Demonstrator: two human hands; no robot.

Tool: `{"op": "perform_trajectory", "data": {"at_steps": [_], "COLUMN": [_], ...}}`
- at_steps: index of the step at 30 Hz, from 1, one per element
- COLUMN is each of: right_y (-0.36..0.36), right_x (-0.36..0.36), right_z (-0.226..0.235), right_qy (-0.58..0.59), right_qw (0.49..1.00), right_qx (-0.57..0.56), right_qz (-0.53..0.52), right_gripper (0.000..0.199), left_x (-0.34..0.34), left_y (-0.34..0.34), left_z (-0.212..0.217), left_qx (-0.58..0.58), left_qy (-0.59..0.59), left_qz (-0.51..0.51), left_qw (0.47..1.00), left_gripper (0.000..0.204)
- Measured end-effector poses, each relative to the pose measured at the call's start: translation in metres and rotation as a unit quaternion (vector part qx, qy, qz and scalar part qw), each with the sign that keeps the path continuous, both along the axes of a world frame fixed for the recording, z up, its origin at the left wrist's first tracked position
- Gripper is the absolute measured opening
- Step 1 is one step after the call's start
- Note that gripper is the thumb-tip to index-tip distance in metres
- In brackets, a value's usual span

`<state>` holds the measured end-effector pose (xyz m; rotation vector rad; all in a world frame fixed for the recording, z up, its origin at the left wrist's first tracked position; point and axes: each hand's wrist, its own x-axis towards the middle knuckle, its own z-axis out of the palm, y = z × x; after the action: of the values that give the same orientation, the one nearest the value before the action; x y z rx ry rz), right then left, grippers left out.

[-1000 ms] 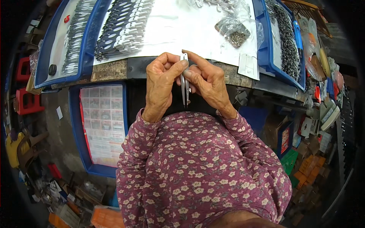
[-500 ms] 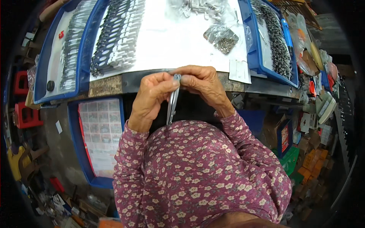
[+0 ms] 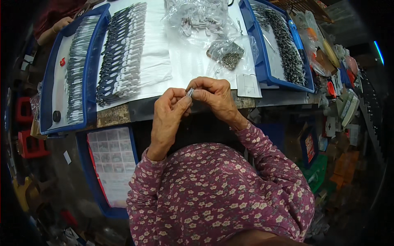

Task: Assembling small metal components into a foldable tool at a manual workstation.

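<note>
My left hand [image 3: 168, 111] and my right hand [image 3: 213, 95] meet at the near edge of the workbench [image 3: 115, 115], fingertips pinched together on a small grey metal part [image 3: 190, 92]. Most of the part is hidden inside the fingers. Just beyond the hands lies a white sheet [image 3: 164, 61] with a row of dark and white slim pieces [image 3: 121, 53] and a clear bag of small metal bits [image 3: 227, 53].
Blue trays of slim parts stand at the left [image 3: 65, 69] and right [image 3: 283, 45] of the bench. A crumpled clear bag of pale pieces [image 3: 197, 18] sits at the back. Another blue tray with a printed sheet [image 3: 108, 164] lies below. Someone else's hand [image 3: 57, 25] shows far left.
The long thin piece that hung down between my hands is no longer visible; only a small tip shows in the pinched fingers. Both hands have shifted slightly forward over the bench edge.
</note>
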<state>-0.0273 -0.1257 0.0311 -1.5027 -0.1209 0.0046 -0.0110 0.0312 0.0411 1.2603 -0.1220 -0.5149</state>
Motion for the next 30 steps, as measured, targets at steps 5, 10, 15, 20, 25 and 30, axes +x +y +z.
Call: {"op": "perform_trajectory", "data": {"at_steps": [5,10,15,20,25,30], "right_y": [-0.003,-0.025,-0.055,-0.070,-0.053,-0.047], "right_x": [0.004,0.018,0.086,0.168,0.189,0.181], "right_z": [-0.002,0.020,0.024,-0.016,-0.034,-0.035], "right_qy": [0.019,0.062,-0.054,-0.133,-0.215,-0.175], "right_qw": [0.998,0.997,0.965,0.901,0.784,0.766], "right_qx": [0.050,-0.020,-0.254,-0.411,-0.578,-0.613], "right_qz": [-0.023,0.029,0.047,-0.032,-0.071,-0.080], "right_gripper": [0.017,0.019,0.022,0.023,0.022,0.019], "left_x": [-0.003,0.001,-0.001,-0.004,-0.004,-0.004], "left_y": [-0.017,-0.021,-0.019,-0.011,-0.002,0.000], "left_z": [-0.006,-0.008,-0.004,-0.002,-0.004,-0.007], "left_qx": [0.023,0.078,0.145,0.176,0.185,0.188], "left_qy": [-0.087,-0.180,-0.286,-0.313,-0.298,-0.315], "left_qz": [0.055,0.078,0.068,0.053,0.050,0.050], "left_qw": [0.994,0.978,0.945,0.932,0.935,0.929], "left_gripper": [0.011,0.007,0.005,0.006,0.007,0.008]}}
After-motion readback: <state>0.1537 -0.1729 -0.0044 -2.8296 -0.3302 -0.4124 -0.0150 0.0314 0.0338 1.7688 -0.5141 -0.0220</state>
